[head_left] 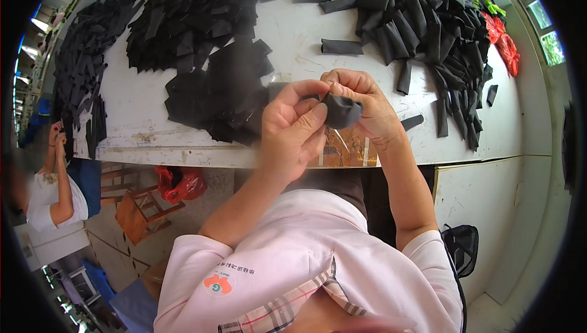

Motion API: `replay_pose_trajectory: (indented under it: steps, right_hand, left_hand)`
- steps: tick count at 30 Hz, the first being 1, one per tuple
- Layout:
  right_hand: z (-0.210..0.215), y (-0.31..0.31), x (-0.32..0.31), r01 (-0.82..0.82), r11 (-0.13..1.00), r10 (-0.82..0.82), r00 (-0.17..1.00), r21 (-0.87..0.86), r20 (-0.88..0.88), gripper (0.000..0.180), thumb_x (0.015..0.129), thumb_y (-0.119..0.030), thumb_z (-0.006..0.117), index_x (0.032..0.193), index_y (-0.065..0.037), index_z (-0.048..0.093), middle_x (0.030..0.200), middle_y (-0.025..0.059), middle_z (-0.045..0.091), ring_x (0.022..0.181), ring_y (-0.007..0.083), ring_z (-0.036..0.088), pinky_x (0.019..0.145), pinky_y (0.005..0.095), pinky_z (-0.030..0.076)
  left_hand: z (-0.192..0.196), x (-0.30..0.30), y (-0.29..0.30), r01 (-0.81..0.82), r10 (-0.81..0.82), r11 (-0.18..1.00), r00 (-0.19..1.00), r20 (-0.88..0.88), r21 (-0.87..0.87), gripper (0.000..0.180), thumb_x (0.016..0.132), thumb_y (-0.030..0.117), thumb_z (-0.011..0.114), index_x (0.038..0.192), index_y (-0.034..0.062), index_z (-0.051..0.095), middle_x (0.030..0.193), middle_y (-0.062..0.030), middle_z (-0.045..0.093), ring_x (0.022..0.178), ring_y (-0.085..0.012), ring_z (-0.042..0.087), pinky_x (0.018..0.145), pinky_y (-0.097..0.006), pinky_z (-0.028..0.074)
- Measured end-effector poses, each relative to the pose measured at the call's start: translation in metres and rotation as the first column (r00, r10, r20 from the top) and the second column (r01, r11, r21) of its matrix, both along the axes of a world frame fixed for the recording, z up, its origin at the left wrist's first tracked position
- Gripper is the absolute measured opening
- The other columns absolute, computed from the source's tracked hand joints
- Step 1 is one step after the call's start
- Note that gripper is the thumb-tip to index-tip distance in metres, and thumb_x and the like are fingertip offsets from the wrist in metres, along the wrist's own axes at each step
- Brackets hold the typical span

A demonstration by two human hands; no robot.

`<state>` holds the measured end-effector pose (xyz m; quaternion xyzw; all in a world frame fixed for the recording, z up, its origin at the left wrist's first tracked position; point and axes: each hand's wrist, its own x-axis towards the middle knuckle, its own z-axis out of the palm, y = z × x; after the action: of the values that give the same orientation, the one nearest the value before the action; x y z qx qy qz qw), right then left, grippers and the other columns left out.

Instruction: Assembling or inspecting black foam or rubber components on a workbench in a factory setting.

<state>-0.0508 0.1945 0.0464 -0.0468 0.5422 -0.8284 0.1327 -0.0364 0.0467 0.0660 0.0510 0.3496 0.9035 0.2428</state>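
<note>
Above the front edge of the white table, my left hand point(293, 126) and my right hand point(365, 97) are close together. Both are closed on a small black fabric piece point(343, 111), which is folded or curled over between them. Their fingertips meet at its upper edge, so that part is partly hidden. Just beyond my left hand spreads a pile of flat black fabric pieces point(211, 91). To the right of my right hand lies one narrow black tube-like piece point(413, 122).
A heap of black tube-shaped pieces point(422, 21) covers the far right, beside a red plastic bag point(502, 42). More black pieces point(192, 18) are piled at the far left. A wooden stool point(142, 214) and another person point(58, 192) are on the left.
</note>
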Motion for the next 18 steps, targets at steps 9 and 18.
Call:
replay_pose_trajectory:
  steps: [9, 18]
  right_hand:
    - [0.010, -0.004, 0.003, 0.010, 0.987, -0.011, 1.000, 0.160, 0.007, 0.020, 0.086, -0.023, 0.054, 0.081, -0.003, 0.055, 0.067, -0.0036, 0.048, 0.058, 0.0034, 0.041, 0.053, 0.0169, 0.036]
    - [-0.032, -0.001, 0.011, 0.061, 0.993, -0.041, 0.982, -0.099, 0.185, 0.029, 0.084, -0.029, 0.056, 0.069, -0.005, 0.053, 0.061, -0.0028, 0.045, 0.055, 0.0068, 0.039, 0.052, 0.0202, 0.035]
  left_hand:
    - [-0.034, -0.032, -0.011, 0.041, -0.353, 0.789, 0.847, 0.397, 0.613, 0.025, 0.085, 0.004, 0.043, 0.108, -0.0043, 0.048, 0.076, -0.0108, 0.058, 0.034, -0.0030, 0.031, 0.032, -0.016, 0.022]
    - [-0.046, -0.008, -0.004, -0.016, 0.012, 0.997, 0.999, -0.051, -0.072, 0.039, 0.082, 0.013, 0.057, 0.116, 0.0006, 0.043, 0.078, -0.0049, 0.056, 0.051, -0.0050, 0.045, 0.044, -0.017, 0.036]
